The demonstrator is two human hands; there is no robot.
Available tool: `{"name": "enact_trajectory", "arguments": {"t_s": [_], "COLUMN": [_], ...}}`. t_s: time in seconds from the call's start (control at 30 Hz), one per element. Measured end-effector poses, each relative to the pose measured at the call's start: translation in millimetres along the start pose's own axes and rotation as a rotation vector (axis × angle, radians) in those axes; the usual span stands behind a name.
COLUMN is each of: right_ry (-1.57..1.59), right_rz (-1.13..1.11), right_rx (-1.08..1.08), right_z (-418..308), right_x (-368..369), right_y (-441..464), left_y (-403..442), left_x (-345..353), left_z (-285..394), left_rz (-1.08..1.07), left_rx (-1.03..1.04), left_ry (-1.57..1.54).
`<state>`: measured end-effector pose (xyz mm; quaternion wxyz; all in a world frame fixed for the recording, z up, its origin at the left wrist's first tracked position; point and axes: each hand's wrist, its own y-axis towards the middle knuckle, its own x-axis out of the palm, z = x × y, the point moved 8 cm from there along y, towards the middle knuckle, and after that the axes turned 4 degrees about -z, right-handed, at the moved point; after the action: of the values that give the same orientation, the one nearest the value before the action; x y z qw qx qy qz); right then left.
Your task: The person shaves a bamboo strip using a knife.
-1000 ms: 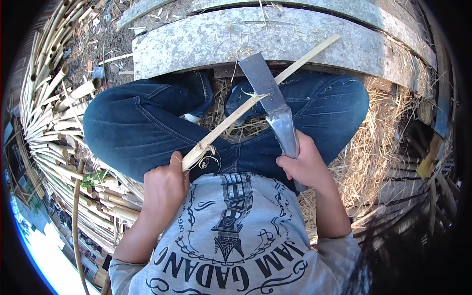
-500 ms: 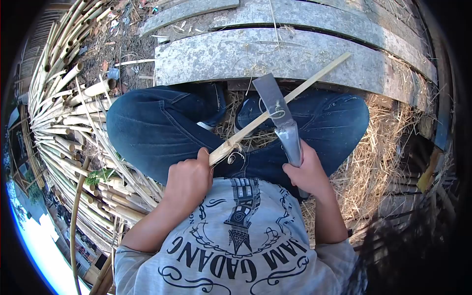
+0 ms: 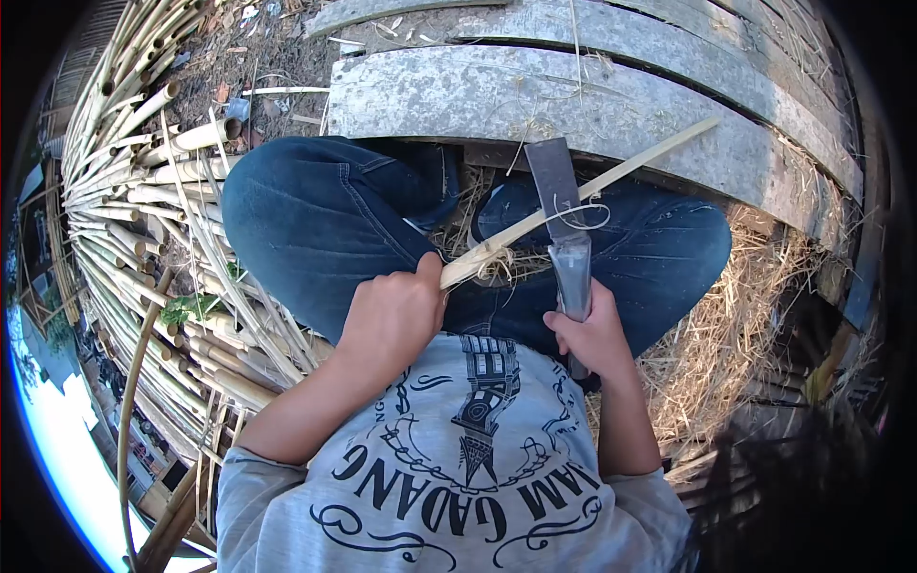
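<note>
My left hand (image 3: 394,313) is closed around the near end of a long, pale bamboo strip (image 3: 654,157), which slants away to the upper right. My right hand (image 3: 594,334) grips the grey handle of a broad-bladed machete (image 3: 554,180). Its dark, square-ended blade crosses the strip about midway along, seemingly touching it. A thin curled shaving (image 3: 594,216) loops at the blade. More fine curls (image 3: 495,262) cling to the strip close to my left hand.
Grey wooden planks (image 3: 430,95) lie beyond my crossed legs in jeans (image 3: 296,220). Many cut bamboo poles (image 3: 181,196) are stacked at the left. Straw-like shavings (image 3: 712,329) cover the ground at the right.
The view has shifted a little, so the planks and legs appear farther right. More curled shavings show on the strip and at the blade. Both hands keep their grip.
</note>
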<state>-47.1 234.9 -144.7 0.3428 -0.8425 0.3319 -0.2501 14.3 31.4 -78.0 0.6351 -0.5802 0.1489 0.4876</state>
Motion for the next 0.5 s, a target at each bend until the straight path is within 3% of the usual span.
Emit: {"name": "enact_trajectory", "arguments": {"t_s": [0.03, 0.2, 0.3, 0.4, 0.47, 0.5], "right_ry": [0.104, 0.014, 0.232, 0.462, 0.348, 0.186], "right_rz": [0.048, -0.092, -0.260, -0.106, 0.209, 0.187], "right_rx": [0.064, 0.070, 0.070, -0.016, -0.070, -0.032], "right_z": [9, 10, 12, 3, 8, 10], "right_x": [1, 10, 14, -5, -26, -26], "right_y": [-1, -4, -1, 3, 7, 5], "left_y": [1, 5, 6, 4, 3, 3], "left_x": [0, -4, -7, -9, -6, -5], "left_z": [1, 1, 1, 0, 0, 2], "left_rz": [0.018, 0.003, 0.035, 0.075, 0.090, 0.124], "left_rx": [0.015, 0.019, 0.007, 0.007, 0.011, 0.039], "left_ry": [-0.007, -0.049, -0.105, -0.136, -0.143, -0.146]}}
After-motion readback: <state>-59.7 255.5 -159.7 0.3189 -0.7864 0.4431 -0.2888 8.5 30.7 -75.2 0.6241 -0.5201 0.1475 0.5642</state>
